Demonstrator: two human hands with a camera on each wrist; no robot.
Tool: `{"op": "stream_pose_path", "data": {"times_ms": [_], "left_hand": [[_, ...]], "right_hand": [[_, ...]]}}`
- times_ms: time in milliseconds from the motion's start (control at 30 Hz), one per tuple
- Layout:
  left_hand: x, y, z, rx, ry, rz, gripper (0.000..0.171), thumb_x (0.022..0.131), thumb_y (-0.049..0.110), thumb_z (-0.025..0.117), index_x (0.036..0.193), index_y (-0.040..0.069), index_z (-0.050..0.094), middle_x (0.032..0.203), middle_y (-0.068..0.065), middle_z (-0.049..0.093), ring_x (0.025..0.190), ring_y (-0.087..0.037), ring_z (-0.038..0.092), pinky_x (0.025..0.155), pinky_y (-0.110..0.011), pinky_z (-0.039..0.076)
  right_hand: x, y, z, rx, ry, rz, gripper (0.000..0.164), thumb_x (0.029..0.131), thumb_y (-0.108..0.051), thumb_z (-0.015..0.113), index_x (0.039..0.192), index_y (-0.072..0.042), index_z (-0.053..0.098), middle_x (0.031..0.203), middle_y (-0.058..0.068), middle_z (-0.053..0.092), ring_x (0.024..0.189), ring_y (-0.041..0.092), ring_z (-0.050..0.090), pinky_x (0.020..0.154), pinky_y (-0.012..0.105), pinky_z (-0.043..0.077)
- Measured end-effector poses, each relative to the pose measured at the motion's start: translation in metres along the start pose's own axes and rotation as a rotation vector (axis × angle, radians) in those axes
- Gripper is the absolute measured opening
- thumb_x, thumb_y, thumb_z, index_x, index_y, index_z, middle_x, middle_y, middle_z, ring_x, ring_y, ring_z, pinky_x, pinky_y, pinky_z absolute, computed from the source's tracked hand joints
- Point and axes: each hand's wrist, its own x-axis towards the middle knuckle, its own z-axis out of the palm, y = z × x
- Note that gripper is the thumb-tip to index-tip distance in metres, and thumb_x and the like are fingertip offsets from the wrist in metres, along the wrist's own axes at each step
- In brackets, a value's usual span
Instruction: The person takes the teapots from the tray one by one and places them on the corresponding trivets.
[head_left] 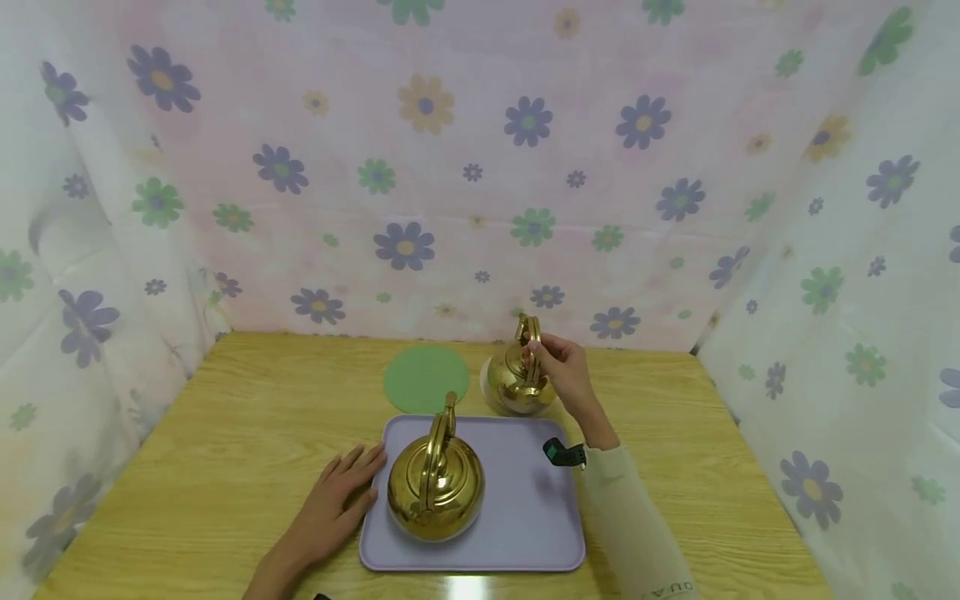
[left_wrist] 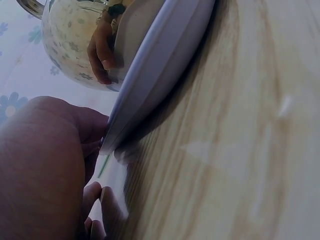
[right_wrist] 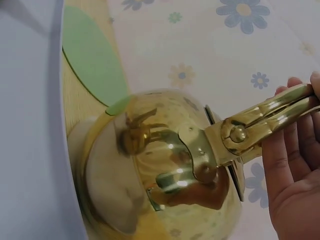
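Observation:
A shiny gold kettle (head_left: 442, 521) stands on the left half of a lilac tray (head_left: 528, 533), its handle upright. Against the tray's left rim rests my left hand (head_left: 330, 500), fingers stretched out on the table, and the left wrist view shows the thumb (left_wrist: 92, 122) at the tray's edge. Behind the tray, my right hand (head_left: 567, 377) grips the handle (right_wrist: 280, 112) of a second gold kettle (head_left: 516, 393). That kettle sits over a whitish round mat (head_left: 487, 390), which it mostly hides.
A green round mat (head_left: 422, 373) lies behind the tray, left of the second kettle. The wooden table (head_left: 247, 433) is enclosed at the back and both sides by flowered cloth (head_left: 465, 150). A dark strap (head_left: 564, 453) circles my right wrist.

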Motion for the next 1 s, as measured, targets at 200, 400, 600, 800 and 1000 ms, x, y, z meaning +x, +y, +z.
{"op": "stream_pose_path", "data": {"times_ms": [200, 400, 600, 800, 1000], "left_hand": [[-0.001, 0.0, 0.001, -0.008, -0.006, -0.011, 0.046, 0.099, 0.016, 0.063, 0.144, 0.008, 0.058, 0.153, -0.007, 0.052, 0.141, -0.049, 0.041, 0.126, -0.027, 0.002], [-0.001, 0.001, 0.0, -0.001, -0.006, -0.012, 0.046, 0.099, 0.016, 0.062, 0.144, 0.007, 0.058, 0.153, -0.007, 0.052, 0.141, -0.049, 0.041, 0.127, -0.035, 0.006], [-0.002, 0.002, -0.001, -0.005, -0.005, -0.008, 0.046, 0.099, 0.016, 0.062, 0.144, 0.006, 0.058, 0.153, -0.008, 0.053, 0.141, -0.049, 0.041, 0.126, -0.028, 0.002], [-0.003, 0.0, 0.0, -0.011, -0.008, -0.01, 0.046, 0.1, 0.016, 0.062, 0.144, 0.006, 0.058, 0.152, -0.009, 0.053, 0.141, -0.049, 0.041, 0.124, -0.023, -0.001], [-0.002, -0.002, 0.001, -0.007, -0.005, -0.003, 0.046, 0.099, 0.015, 0.063, 0.144, 0.007, 0.058, 0.152, -0.009, 0.054, 0.141, -0.049, 0.041, 0.123, -0.019, -0.002]], "right_hand": [[-0.003, -0.004, -0.001, -0.159, -0.001, -0.02, 0.04, 0.104, -0.02, 0.06, 0.13, 0.011, 0.062, 0.115, 0.028, 0.071, 0.094, 0.022, 0.069, 0.072, 0.023, 0.057], [-0.017, -0.016, 0.004, -0.325, 0.04, -0.072, 0.043, 0.105, -0.018, 0.058, 0.142, 0.004, 0.055, 0.126, 0.026, 0.066, 0.111, 0.04, 0.066, 0.087, 0.042, 0.059], [-0.034, -0.021, 0.004, -0.347, 0.092, -0.077, 0.044, 0.107, -0.017, 0.053, 0.146, 0.005, 0.05, 0.134, 0.026, 0.062, 0.116, 0.042, 0.063, 0.094, 0.052, 0.055], [-0.05, -0.022, 0.006, -0.214, 0.136, -0.041, 0.038, 0.107, -0.009, 0.051, 0.142, 0.006, 0.053, 0.133, 0.027, 0.061, 0.115, 0.043, 0.063, 0.093, 0.047, 0.058], [-0.062, -0.023, 0.007, 0.002, 0.152, 0.007, 0.038, 0.108, -0.016, 0.05, 0.139, 0.006, 0.055, 0.129, 0.026, 0.061, 0.103, 0.026, 0.07, 0.085, 0.035, 0.061]]}}
